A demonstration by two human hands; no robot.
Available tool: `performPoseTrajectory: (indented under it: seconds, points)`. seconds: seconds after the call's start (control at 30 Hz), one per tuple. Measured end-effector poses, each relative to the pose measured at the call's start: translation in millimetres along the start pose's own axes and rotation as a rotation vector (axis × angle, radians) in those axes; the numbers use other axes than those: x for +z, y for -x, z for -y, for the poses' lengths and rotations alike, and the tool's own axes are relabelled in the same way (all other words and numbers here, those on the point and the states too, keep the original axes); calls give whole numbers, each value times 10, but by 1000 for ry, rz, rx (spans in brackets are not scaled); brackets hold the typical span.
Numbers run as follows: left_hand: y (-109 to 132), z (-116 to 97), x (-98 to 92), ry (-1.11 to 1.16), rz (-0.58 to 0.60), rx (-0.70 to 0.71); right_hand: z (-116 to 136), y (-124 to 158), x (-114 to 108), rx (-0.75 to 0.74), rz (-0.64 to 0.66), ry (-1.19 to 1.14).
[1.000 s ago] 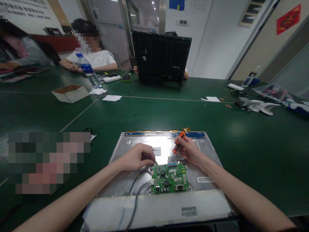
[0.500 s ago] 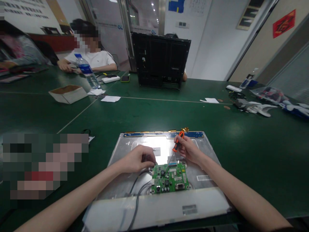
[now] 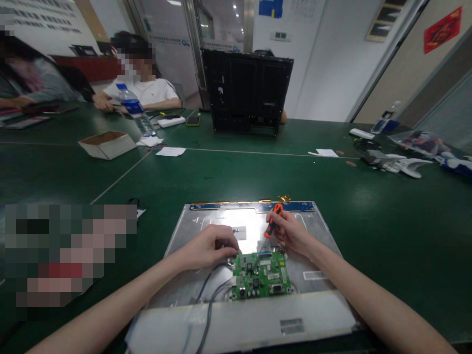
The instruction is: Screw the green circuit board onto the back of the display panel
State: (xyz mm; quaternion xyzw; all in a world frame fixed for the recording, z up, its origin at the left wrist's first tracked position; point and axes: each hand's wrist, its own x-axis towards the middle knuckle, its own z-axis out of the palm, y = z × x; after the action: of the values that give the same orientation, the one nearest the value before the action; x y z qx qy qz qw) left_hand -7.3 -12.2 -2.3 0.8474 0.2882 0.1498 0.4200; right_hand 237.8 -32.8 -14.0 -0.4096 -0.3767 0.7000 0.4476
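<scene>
A green circuit board [image 3: 263, 271] lies on the silver metal back of a display panel [image 3: 217, 216]. My right hand [image 3: 289, 228] grips the orange and black handle of a screwdriver [image 3: 273, 221] above the board. Its thin shaft slants down to the left over the board; where the tip rests is too small to tell. At the board's upper left corner, my left hand [image 3: 212, 246] has thumb and fingers pinched together. Whatever is between those fingertips is hidden. Grey and black cables [image 3: 209, 314] run from the board's left side toward me.
Beyond the panel stands a large black display housing [image 3: 250, 93]. An open cardboard box [image 3: 108, 145], a water bottle [image 3: 135, 110] and papers [image 3: 170, 152] are at the left back. Gloves [image 3: 396, 163] and plastic bags lie on the right. Other people sit across the green table [image 3: 206, 172].
The view has shifted slightly. Both hands stay at nearly the same places over the board, and the screwdriver remains in my right hand.
</scene>
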Motion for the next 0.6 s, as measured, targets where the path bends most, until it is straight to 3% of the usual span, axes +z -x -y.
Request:
performPoseTrajectory:
  seconds: [0.6]
  points:
    - [21,-71,-9,-50,40,59,9,13,11,-17,-14,26]
